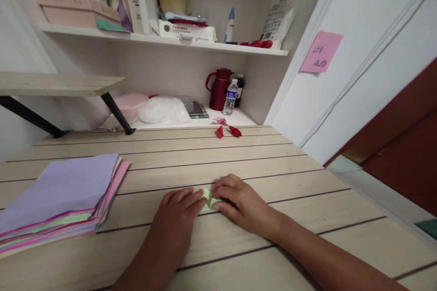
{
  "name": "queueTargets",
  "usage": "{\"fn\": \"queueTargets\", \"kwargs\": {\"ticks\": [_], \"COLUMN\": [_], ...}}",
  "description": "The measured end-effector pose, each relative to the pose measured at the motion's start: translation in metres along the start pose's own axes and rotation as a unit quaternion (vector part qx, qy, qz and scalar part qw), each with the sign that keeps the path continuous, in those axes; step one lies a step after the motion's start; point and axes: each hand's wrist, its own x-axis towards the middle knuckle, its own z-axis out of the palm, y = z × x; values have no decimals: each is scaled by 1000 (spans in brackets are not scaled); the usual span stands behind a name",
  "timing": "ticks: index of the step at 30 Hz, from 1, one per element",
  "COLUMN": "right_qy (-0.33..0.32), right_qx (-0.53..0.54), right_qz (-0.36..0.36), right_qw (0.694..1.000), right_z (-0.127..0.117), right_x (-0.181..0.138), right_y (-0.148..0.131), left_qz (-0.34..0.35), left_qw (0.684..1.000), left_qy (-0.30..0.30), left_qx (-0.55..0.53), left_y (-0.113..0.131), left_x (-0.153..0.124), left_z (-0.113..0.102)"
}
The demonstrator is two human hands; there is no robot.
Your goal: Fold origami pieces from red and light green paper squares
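A small piece of light green folded paper (pixel 206 193) lies on the wooden table between my two hands. My left hand (pixel 180 211) rests over its left side, thumb and fingertips pressing on it. On its right side my right hand (pixel 239 201) pinches the paper, the thumb in front and the fingers curled behind. Between the hands a crease shows in the paper. My fingers cover much of it, so its whole shape is hidden.
A stack of coloured paper (pixel 75 182) lies at the left. Red folded papers (pixel 235 131) and a pink one (pixel 220 121) sit at the back. Behind stand a dark red jug (pixel 219 90) and a water bottle (pixel 230 97). A small raised shelf (pixel 61 84) stands back left.
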Motion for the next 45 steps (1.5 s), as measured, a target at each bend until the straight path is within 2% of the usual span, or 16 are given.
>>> {"fn": "queueTargets", "kwargs": {"ticks": [6, 11, 18, 22, 27, 31, 36, 39, 42, 45], "right_qy": [24, 24, 33, 28, -36, -60, -4, 34, 34, -3], "right_qx": [-59, -76, -59, -65, -160, -175, -107, -105, -114, -142], "right_qz": [82, 94, 101, 72, 64, 67, 70, 68, 19, -54], "right_qw": [995, 992, 993, 995, 984, 980, 992, 992, 993, 988], "right_z": [3, 6, 12, 8, -3, -9, -7, -5, -4, -6], "right_x": [3, 5, 7, 2, -5, -7, -4, -2, -2, -5], "right_y": [1, 2, -2, -2, -8, -15, -8, -3, -5, -10], "left_qz": [-11, -22, 7, -9, -9, -39, -43, -41, -28, -18], "left_qw": [1000, 1000, 999, 998, 996, 996, 998, 998, 999, 999], "left_qy": [-8, 1, -7, -34, -58, -54, -23, -3, 13, 23], "left_qx": [10, 11, 32, 46, 63, 59, 45, 39, 30, 24], "left_y": [0, 0, -1, 0, 7, 12, 13, 12, 12, 12], "left_x": [1, 0, -1, -1, -2, -2, 0, -1, -2, -3], "left_z": [4, 6, 10, 12, 7, 4, 4, 3, 1, 2]}}
